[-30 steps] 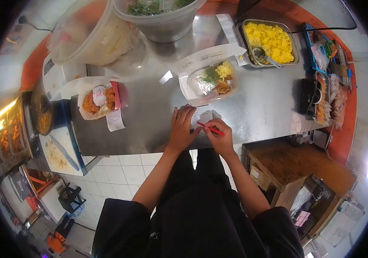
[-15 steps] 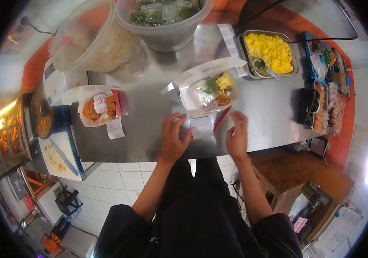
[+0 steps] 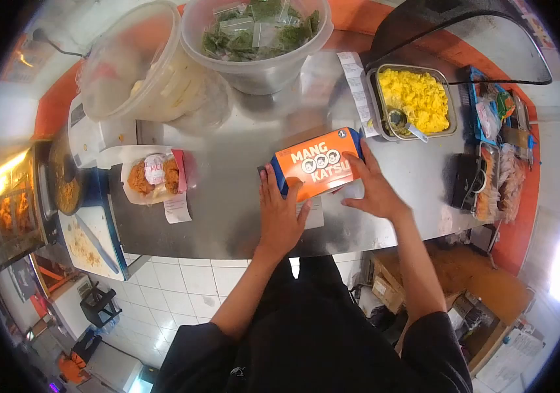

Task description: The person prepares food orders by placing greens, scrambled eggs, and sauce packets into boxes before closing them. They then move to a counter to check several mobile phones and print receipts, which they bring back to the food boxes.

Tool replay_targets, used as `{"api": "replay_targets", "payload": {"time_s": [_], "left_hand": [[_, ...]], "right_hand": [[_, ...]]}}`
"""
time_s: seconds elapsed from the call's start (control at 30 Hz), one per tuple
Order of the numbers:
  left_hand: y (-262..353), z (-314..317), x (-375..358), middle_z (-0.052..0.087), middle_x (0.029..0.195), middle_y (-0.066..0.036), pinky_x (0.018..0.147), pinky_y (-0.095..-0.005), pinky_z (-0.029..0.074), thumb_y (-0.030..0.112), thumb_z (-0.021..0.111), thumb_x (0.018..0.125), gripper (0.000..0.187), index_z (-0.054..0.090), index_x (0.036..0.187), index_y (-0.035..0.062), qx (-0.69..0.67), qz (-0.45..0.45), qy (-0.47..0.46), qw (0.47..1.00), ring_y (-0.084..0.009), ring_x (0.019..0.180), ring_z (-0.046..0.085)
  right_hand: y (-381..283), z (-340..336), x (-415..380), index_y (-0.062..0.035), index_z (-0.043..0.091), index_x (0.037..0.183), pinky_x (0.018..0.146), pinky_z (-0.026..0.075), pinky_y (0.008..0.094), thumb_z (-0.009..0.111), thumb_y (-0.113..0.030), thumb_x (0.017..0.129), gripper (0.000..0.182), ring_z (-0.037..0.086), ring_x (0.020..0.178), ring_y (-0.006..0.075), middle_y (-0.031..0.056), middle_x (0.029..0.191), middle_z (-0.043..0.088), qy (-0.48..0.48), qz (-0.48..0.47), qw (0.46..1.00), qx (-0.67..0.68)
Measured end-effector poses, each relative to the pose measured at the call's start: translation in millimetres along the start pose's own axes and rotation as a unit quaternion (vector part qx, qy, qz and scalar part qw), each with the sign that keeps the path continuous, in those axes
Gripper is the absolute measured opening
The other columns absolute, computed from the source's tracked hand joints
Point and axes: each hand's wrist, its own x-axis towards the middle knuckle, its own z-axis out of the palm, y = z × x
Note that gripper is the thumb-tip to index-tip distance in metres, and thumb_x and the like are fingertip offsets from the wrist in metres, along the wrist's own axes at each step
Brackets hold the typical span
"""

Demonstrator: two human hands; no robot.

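The orange takeaway food box (image 3: 316, 160), printed "MANG KATSU", sits on the steel counter with its lid down, so the food inside is hidden. My left hand (image 3: 282, 213) holds its left side, fingers along the blue edge. At the right side, my right hand (image 3: 378, 188) has its fingers over the lid's edge and its thumb near the front. A paper receipt (image 3: 315, 215) lies partly under the box's front. To the left stands an open food box with fried chicken (image 3: 141, 181) and a small white packet, another receipt (image 3: 177, 208) at its front.
Behind are a tub of bagged greens (image 3: 257, 72) and a large cloudy tub (image 3: 132, 105). A metal tray of yellow food (image 3: 414, 98) with a scoop stands back right, beside a long paper strip (image 3: 356, 88). A knife (image 3: 96, 242) lies on the cutting board at left.
The middle food box was open, showing its food; now its lid is down with the orange print up. Both hands have moved from in front of it onto its sides.
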Motion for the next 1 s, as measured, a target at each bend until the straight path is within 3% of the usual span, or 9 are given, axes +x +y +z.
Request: {"api": "replay_targets", "payload": {"time_s": [0.1,0.13,0.23,0.33,0.43,0.53,0.83,0.93,1.0], "left_hand": [[-8,34,8,0.01,0.162,-0.041,0.12,-0.0524,0.03,0.02,0.083,0.086,0.059,0.049,0.134,0.0073,-0.25,0.007,0.009,0.968,-0.055,0.153,0.018],[-12,41,11,0.007,0.164,-0.039,0.122,-0.056,0.025,0.02,0.085,0.083,0.069,0.045,0.137,0.0059,-0.275,0.019,0.018,0.961,-0.059,0.15,0.018],[-5,22,24,0.014,0.163,-0.036,0.119,-0.0515,0.033,0.022,0.083,0.085,0.066,0.047,0.138,0.0057,-0.32,-0.021,0.009,0.947,-0.0533,0.149,0.026],[4,-16,34,0.042,0.153,-0.025,0.117,-0.0464,0.036,0.021,0.079,0.09,0.061,0.049,0.142,0.0053,-0.297,-0.066,-0.003,0.953,-0.0392,0.14,0.045],[5,-36,43,0.047,0.151,-0.023,0.116,-0.0432,0.037,0.02,0.073,0.096,0.061,0.047,0.149,0.0039,-0.303,-0.098,-0.011,0.948,-0.0334,0.139,0.047],[1,-28,42,0.048,0.152,-0.02,0.118,-0.0412,0.036,0.017,0.069,0.099,0.061,0.043,0.152,0.0025,-0.257,-0.083,-0.017,0.963,-0.0292,0.141,0.046],[-37,-6,28,0.041,0.158,-0.02,0.122,-0.0447,0.032,0.011,0.077,0.089,0.076,0.039,0.155,0.0026,-0.428,-0.085,-0.033,0.899,-0.0351,0.146,0.043],[-27,-11,26,0.039,0.159,-0.02,0.122,-0.0446,0.033,0.009,0.079,0.088,0.078,0.04,0.154,0.0024,-0.283,-0.049,-0.051,0.957,-0.0335,0.146,0.043],[-35,-6,23,0.038,0.16,-0.021,0.123,-0.0459,0.03,0.009,0.08,0.086,0.08,0.039,0.155,0.0036,-0.326,-0.037,-0.043,0.944,-0.0339,0.147,0.041]], "right_hand": [[0,21,10,-0.0141,0.047,0.147,0.123,0.033,0.0457,0.085,-0.007,0.078,0.08,0.028,0.152,0.0419,0.0223,0.159,0.031,0.049,0.007,0.986,0.157],[2,27,11,-0.014,0.047,0.147,0.123,0.033,0.0462,0.085,-0.007,0.078,0.079,0.028,0.152,0.0416,0.0221,0.159,0.032,0.049,0.012,0.982,0.181],[11,24,9,-0.0135,0.049,0.147,0.121,0.034,0.0459,0.082,-0.01,0.083,0.072,0.031,0.151,0.0393,0.0207,0.152,0.04,0.064,0.008,0.978,0.197],[6,8,-1,-0.0139,0.05,0.149,0.12,0.035,0.0445,0.077,-0.019,0.091,0.063,0.034,0.149,0.0395,0.0202,0.146,0.044,0.054,0.027,0.973,0.221],[3,5,-4,-0.0142,0.048,0.152,0.12,0.033,0.0442,0.071,-0.027,0.097,0.061,0.034,0.149,0.0405,0.0218,0.146,0.043,0.064,0.072,0.948,0.304],[-2,19,-2,-0.0129,0.043,0.156,0.122,0.029,0.0449,0.069,-0.03,0.099,0.065,0.029,0.152,0.0411,0.0252,0.155,0.034,0.09,0.051,0.945,0.311],[5,15,-14,-0.0112,0.031,0.161,0.126,0.023,0.049,0.076,-0.031,0.093,0.084,0.013,0.158,0.0413,0.0255,0.17,0.013,0.019,0.039,0.936,0.351],[16,35,-13,-0.011,0.027,0.163,0.126,0.022,0.0507,0.076,-0.038,0.093,0.089,0.013,0.158,0.0438,0.0269,0.17,0.011,0.047,0.002,0.964,0.263],[21,38,-15,-0.0112,0.024,0.164,0.126,0.021,0.0515,0.076,-0.043,0.092,0.094,0.012,0.157,0.0453,0.0273,0.17,0.009,0.037,-0.013,0.984,0.174]]}}
